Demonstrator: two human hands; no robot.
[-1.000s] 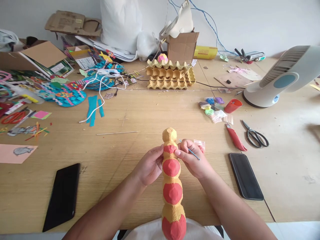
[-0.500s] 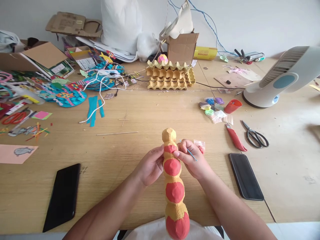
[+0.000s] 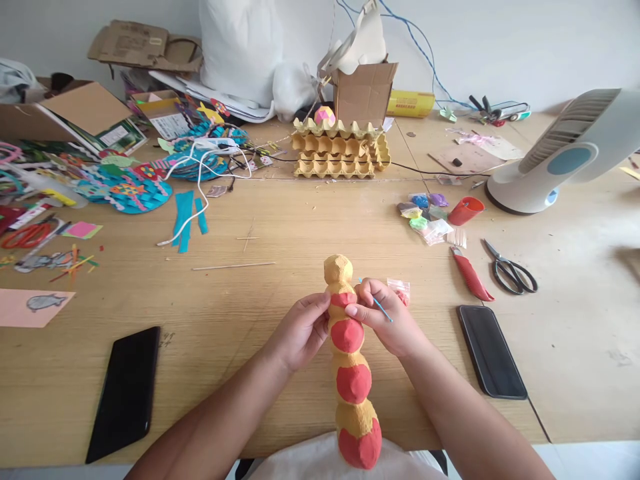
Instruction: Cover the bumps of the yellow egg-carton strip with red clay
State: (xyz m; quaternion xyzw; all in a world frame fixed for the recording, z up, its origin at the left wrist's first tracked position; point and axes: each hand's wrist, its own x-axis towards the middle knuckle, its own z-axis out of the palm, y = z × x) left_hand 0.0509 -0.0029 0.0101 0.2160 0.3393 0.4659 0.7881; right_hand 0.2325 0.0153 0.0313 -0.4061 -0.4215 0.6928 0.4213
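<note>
Between my hands is a strip of egg carton (image 3: 353,360), a row of yellow bumps with red clay-like patches on several of them. It points away from me, its near end over my lap. My left hand (image 3: 304,330) pinches its left edge close to the far end. My right hand (image 3: 385,317) has its thumb on the small red patch near the top and also holds a thin blue stick (image 3: 383,309), which juts out between the fingers. Just beyond the right hand lies a small clear bag (image 3: 400,291) with red material in it.
Black tablet (image 3: 123,393) at left, phone (image 3: 491,351) at right. Scissors (image 3: 507,270), a red-handled cutter (image 3: 471,275), a red cup (image 3: 466,211) and coloured clay bags (image 3: 425,217) sit on the right. Egg trays (image 3: 335,167) stand behind; a white fan (image 3: 555,160) is back right.
The near end of the egg carton strip has swung slightly right and up. Both hands keep almost the same place and grip.
</note>
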